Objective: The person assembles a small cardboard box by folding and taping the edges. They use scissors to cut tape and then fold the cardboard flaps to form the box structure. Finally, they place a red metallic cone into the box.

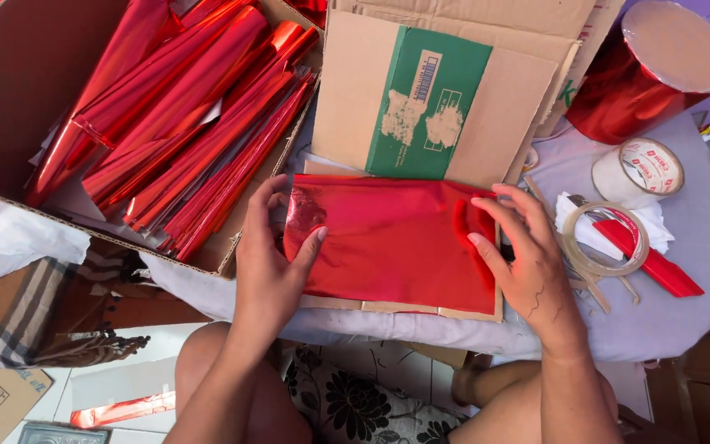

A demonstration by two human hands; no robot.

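Observation:
A shiny red foil sheet lies wrapped over a flat piece of cardboard on the low round table. My left hand presses on the sheet's left edge, thumb on the foil. At the right edge, my right hand rests with its fingers spread on the foil. Both hands touch the sheet flat; neither grips it.
An open cardboard box at upper left holds several folded red foil sheets. A flattened carton lies behind the sheet. At right stand a red foil roll, a tape roll, a thin tape ring and a red-handled tool.

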